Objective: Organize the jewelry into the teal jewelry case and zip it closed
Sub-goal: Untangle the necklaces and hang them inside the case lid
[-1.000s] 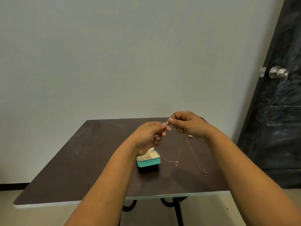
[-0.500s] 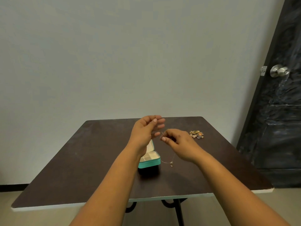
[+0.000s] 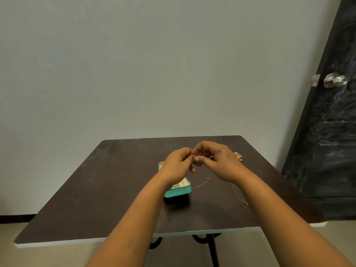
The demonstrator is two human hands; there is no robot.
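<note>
The teal jewelry case (image 3: 178, 192) lies open on the dark table (image 3: 96, 189), its cream compartments partly hidden under my left wrist. My left hand (image 3: 178, 164) and my right hand (image 3: 215, 160) meet above the case, fingertips together, both pinching a thin gold necklace (image 3: 201, 183) whose chain hangs down to a small pendant just right of the case. A second thin necklace (image 3: 239, 196) lies flat on the table under my right forearm. A small heap of gold and orange jewelry (image 3: 238, 156) sits behind my right hand.
The table stands against a pale wall; its front edge runs white across the view. A black door with a metal knob (image 3: 334, 80) stands at the right. Black table legs (image 3: 212, 245) show below the edge.
My hands came apart half a second ago, then met again above the case. The hanging pendant has swung a little. The view has shifted slightly.
</note>
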